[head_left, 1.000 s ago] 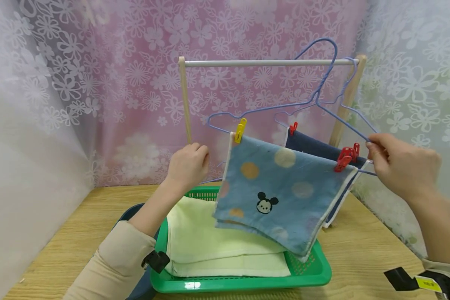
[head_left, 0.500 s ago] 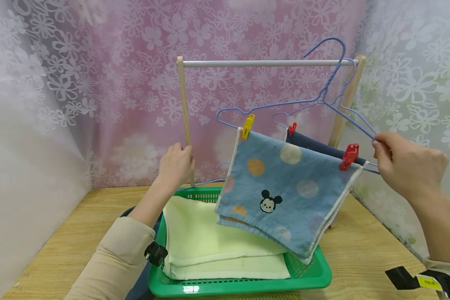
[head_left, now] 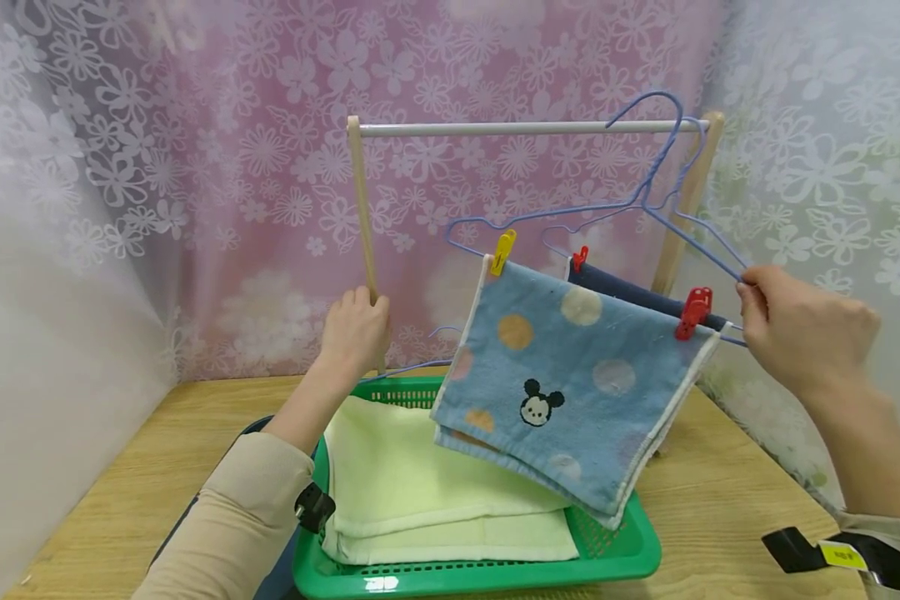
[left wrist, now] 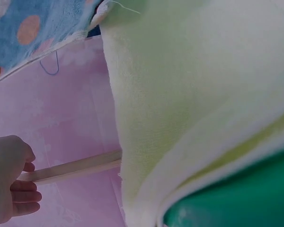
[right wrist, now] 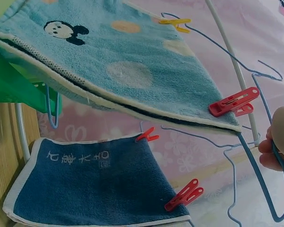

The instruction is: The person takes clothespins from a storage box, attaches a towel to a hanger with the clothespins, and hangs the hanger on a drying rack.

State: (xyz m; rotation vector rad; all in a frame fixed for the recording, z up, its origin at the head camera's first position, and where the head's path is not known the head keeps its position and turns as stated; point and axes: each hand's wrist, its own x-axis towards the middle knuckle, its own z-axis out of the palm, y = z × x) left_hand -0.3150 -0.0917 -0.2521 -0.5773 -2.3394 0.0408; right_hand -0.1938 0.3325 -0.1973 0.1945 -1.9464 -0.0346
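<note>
Towel — blue, pastel-spotted

free gap under rail between left post and blue towel; navy towel obstructs behind

A spotted blue towel drapes a tilted hanger near an upright rack.

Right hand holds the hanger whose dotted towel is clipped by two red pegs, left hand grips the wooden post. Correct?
Not both red: the right wrist view shows one yellow peg and one red peg on the dotted towel. The right hand does hold the hanger, the left hand the wooden post.
</note>
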